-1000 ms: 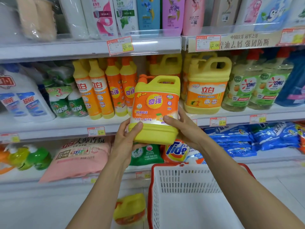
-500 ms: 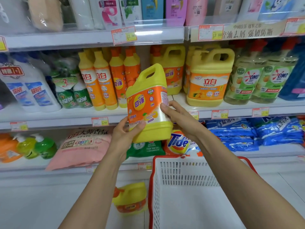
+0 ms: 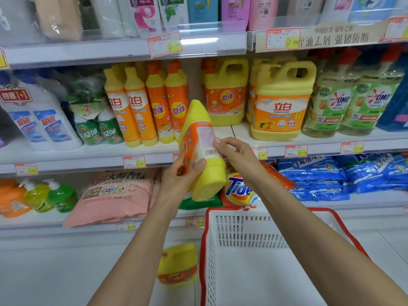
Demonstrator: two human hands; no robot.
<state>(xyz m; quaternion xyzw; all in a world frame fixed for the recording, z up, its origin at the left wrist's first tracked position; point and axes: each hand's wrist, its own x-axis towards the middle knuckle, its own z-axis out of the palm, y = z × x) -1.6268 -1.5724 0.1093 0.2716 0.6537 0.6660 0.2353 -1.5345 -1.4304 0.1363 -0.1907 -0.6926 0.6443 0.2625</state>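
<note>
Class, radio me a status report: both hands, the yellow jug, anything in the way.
Left hand grips yellow jug, tilted, in mid-air. Right hand fingertips on its back label. White basket below; nothing between jug and basket.

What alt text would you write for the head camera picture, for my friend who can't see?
The left hand and the right hand hold a tilted yellow detergent jug, back label showing, before shop shelves of cleaning bottles. A white basket with a red rim waits below, and another yellow jug sits on the floor.
</note>
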